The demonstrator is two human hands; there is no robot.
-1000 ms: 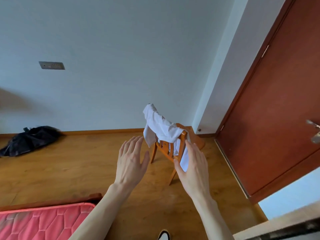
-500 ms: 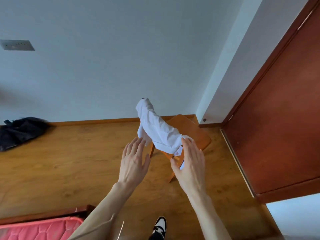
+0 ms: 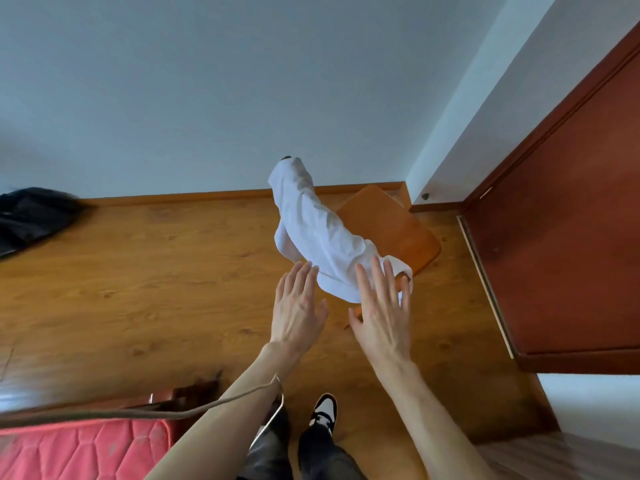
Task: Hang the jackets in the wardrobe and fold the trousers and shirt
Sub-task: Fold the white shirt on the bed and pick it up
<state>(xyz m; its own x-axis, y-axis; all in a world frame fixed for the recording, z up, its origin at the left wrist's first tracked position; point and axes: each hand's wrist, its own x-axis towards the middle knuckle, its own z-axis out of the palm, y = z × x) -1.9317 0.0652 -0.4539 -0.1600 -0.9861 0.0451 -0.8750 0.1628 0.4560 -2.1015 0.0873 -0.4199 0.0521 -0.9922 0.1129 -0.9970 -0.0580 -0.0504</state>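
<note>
Legible text, labels, brands, numbers, signs: none. No lettering reads on the white crumpled cloth shirt, the orange wooden chair, the red quilted mattress, the black-and-white sneaker or the red-brown wooden door.

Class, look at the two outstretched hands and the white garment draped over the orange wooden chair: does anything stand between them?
Nothing visible does. The left hand and right hand are open just short of the white garment on the orange wooden chair.
</note>
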